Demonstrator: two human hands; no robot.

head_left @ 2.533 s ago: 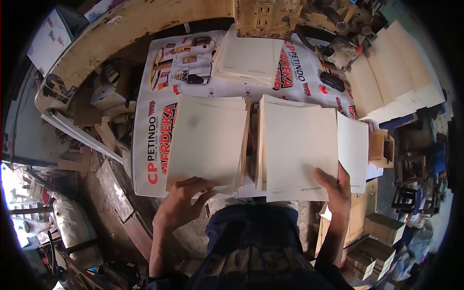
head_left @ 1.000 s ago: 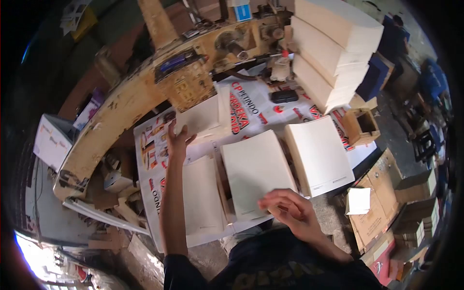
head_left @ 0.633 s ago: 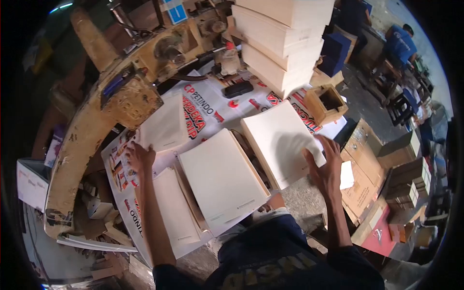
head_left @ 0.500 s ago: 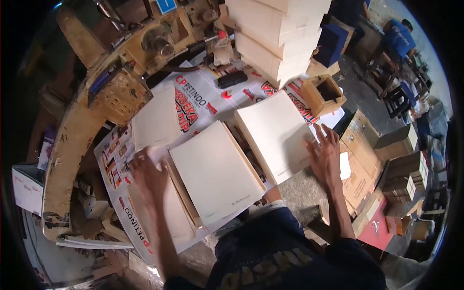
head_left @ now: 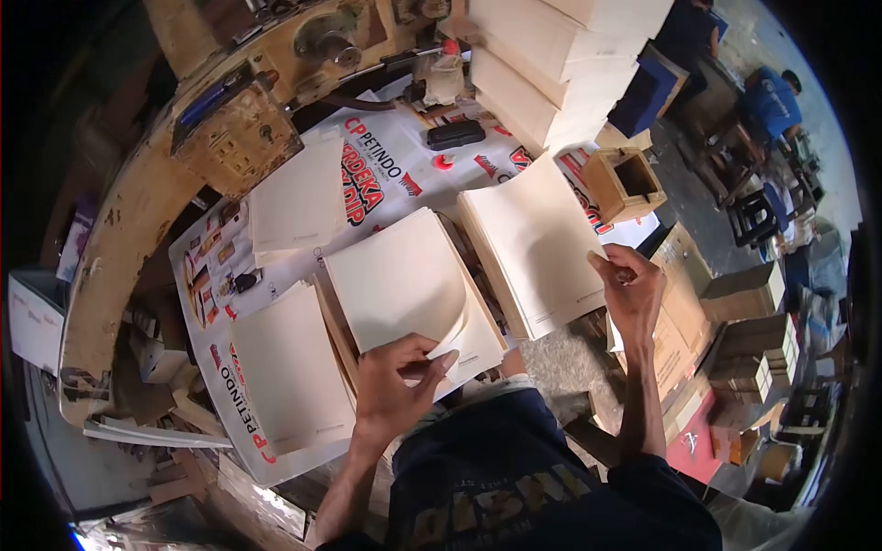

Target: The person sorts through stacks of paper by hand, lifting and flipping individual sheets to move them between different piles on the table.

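Observation:
My left hand (head_left: 400, 376) pinches the near corner of the top paper sheet (head_left: 395, 275) on the middle stack, and that corner curls up off the pages below. At the right edge of the right-hand paper stack (head_left: 528, 243), my right hand (head_left: 632, 289) has its thumb and fingers closed on the top sheet's edge. A lower-left paper stack (head_left: 289, 376) lies beside the middle one. Farther back rests another small paper pile (head_left: 299, 202). Small print shows near the sheets' lower edges.
A printed banner sheet (head_left: 377, 165) covers the table. Tall stacks of paper (head_left: 560, 73) stand at the back, near a black case (head_left: 456, 135) and a wooden box (head_left: 625, 184). A curved wooden machine frame (head_left: 138, 239) borders the left. A person in blue (head_left: 770, 103) sits far right.
My left hand has moved right from the left stacks to the middle stack and lifted a sheet's corner. My right hand has closed at the right stack's edge.

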